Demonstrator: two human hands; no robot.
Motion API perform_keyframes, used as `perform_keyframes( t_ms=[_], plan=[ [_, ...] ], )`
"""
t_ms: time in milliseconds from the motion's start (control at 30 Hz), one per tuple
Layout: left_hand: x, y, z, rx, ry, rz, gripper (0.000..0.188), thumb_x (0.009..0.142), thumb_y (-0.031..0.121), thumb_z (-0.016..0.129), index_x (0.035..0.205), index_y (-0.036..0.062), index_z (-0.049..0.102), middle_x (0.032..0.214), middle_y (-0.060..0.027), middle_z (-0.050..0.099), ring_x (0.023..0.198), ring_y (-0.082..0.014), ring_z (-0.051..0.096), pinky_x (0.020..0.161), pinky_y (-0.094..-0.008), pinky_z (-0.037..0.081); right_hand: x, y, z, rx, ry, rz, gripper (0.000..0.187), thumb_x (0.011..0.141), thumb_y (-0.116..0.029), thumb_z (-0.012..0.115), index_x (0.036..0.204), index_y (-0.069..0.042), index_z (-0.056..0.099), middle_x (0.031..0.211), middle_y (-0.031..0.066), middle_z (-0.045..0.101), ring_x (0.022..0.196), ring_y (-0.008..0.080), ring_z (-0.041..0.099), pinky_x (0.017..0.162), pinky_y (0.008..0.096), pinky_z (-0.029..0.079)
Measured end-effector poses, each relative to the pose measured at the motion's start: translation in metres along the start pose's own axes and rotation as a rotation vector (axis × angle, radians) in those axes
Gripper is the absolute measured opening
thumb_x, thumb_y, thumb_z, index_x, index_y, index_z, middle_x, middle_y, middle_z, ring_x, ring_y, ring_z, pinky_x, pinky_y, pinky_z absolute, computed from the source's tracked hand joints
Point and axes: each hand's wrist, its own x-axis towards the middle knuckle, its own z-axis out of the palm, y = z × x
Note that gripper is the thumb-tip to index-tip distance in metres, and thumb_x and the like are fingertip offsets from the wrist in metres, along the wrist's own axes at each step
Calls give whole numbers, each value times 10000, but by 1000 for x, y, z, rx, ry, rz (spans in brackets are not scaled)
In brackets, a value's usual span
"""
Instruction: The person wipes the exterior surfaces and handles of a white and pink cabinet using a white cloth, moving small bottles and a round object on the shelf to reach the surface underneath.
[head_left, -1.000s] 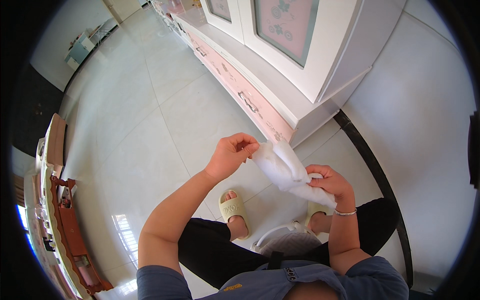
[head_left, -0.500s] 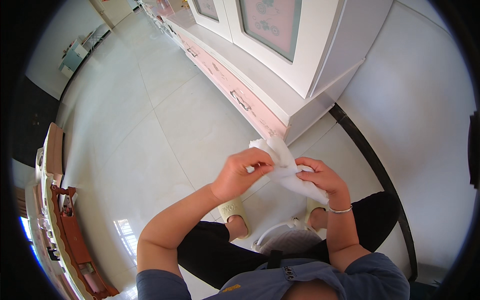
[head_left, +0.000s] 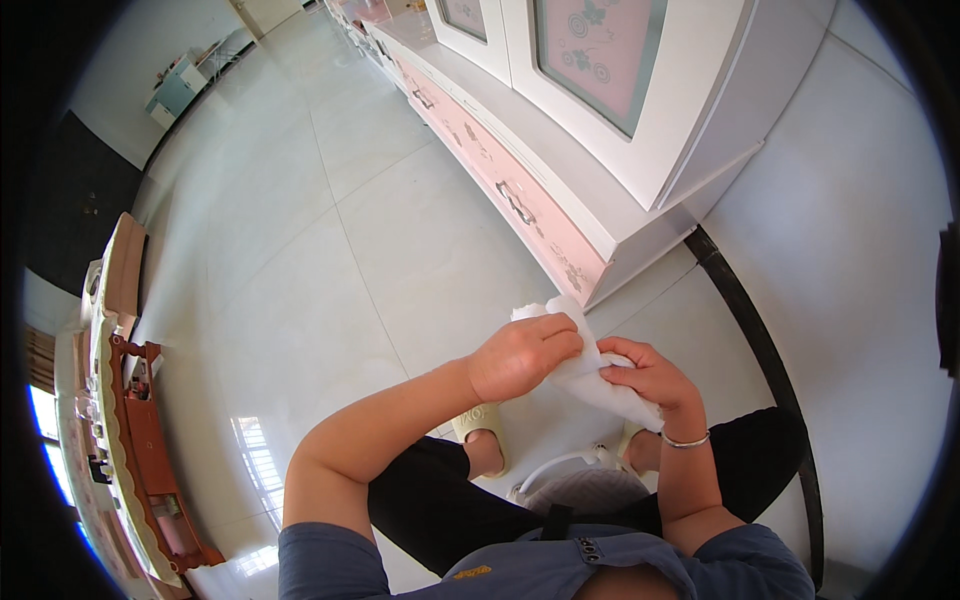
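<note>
Nearest is the blue shirt (head_left: 515,570), then the dark trousers (head_left: 435,505), with the knees spread wide, probably to leave room for the work between them. A grey seat (head_left: 585,490) with a white frame shows between the thighs. Just beyond, the feet stand in pale yellow slippers (head_left: 484,422), the right one mostly hidden.

The white cloth (head_left: 583,384) is in both hands, above the floor (head_left: 270,290) and a little right of the middle. The right hand (head_left: 655,378), with a bracelet (head_left: 686,441) at its wrist, pinches the near part between thumb and fingers, likely as the anchor. The left hand (head_left: 525,358) is curled over the far part, its back upward; its thumb is not clearly seen, so I cannot tell how tightly it grips. Holding both ends apart seems to keep the soft bundle from sagging.

Farther off, right of centre, stands the white cabinet (head_left: 690,100) with a pink drawer (head_left: 515,200). A red-brown table (head_left: 148,440) is at the left, and a small teal cupboard (head_left: 180,92) lies far left.
</note>
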Motion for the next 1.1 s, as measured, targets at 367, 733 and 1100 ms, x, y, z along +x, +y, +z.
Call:
perform_keyframes(
  t_ms=[367, 733, 1100],
  plan=[
    [-2, -26, -35, -586, 373, -797, 42, 851, 25, 540, 887, 23, 562, 792, -18, 578, 703, -83, 545, 609, -219, 453, 4, 8, -4, -26, -17, -37, 325, 841, -87, 544, 1158, -25, 501, 1011, 17, 566, 885, 72, 526, 780, 220, 429],
    [-4, -32, -40, -560, 220, -829, 46, 837, 42, 561, 874, 20, 579, 829, -14, 593, 725, -95, 544, 625, -230, 451, 3, 17, -12, -118, 24, -109, 293, 816, -58, 566, 1103, -7, 542, 1001, 23, 579, 895, 93, 528, 801, 235, 430],
    [-14, -39, -15, -229, -32, -419, 51, 789, 20, 602, 825, 45, 576, 862, -43, 605, 741, -145, 551, 624, -251, 438, -4, 9, -13, -55, -63, -65, 315, 814, -24, 547, 1129, -23, 536, 1002, 23, 579, 891, 94, 529, 804, 234, 430]
  ],
)
